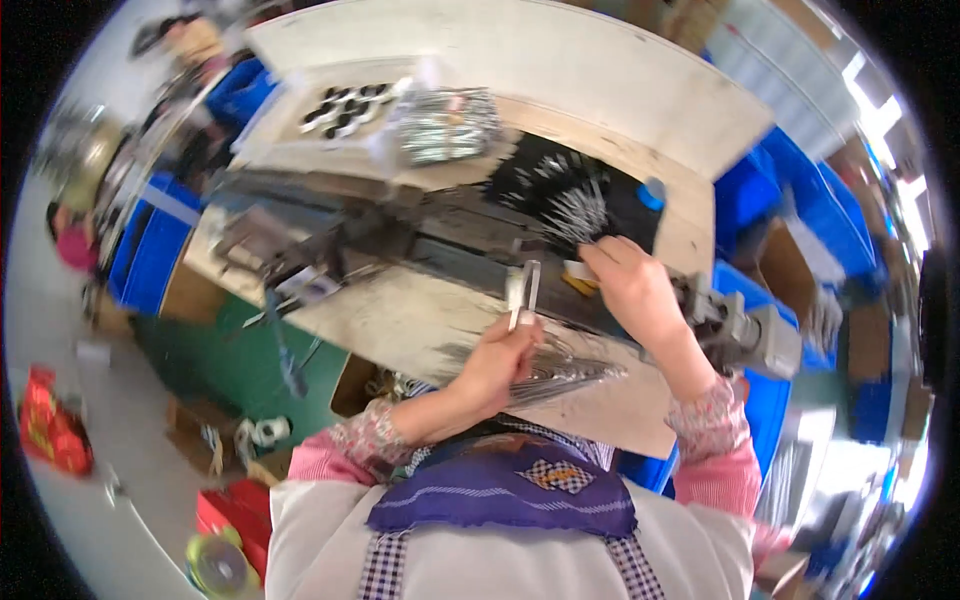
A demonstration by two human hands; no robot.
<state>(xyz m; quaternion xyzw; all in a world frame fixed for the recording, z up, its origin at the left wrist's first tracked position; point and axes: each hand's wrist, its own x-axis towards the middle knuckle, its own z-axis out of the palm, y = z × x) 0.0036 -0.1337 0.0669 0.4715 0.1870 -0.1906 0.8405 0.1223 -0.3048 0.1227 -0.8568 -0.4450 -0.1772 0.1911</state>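
My left hand (492,368) is closed around a narrow, silvery metal strip (533,287) that stands up from between thumb and fingers. My right hand (632,290) is bent with its fingertips together at the near edge of a pile of thin metal pins (577,210). Blur hides what, if anything, those fingertips pinch. The pile lies on a black mat (632,200). Just left of my right hand sits a small yellow and white object (580,278). Below my left hand, long thin metal rods (575,380) lie on the wooden bench (400,318).
A long dark metal rail (455,262) crosses the bench, with a grey machine part (755,340) at its right end. Farther back are a bundle of silvery rods (445,125), a tray (290,135) with black-and-white parts, and a blue cap (652,193). Blue bins (155,240) flank the bench.
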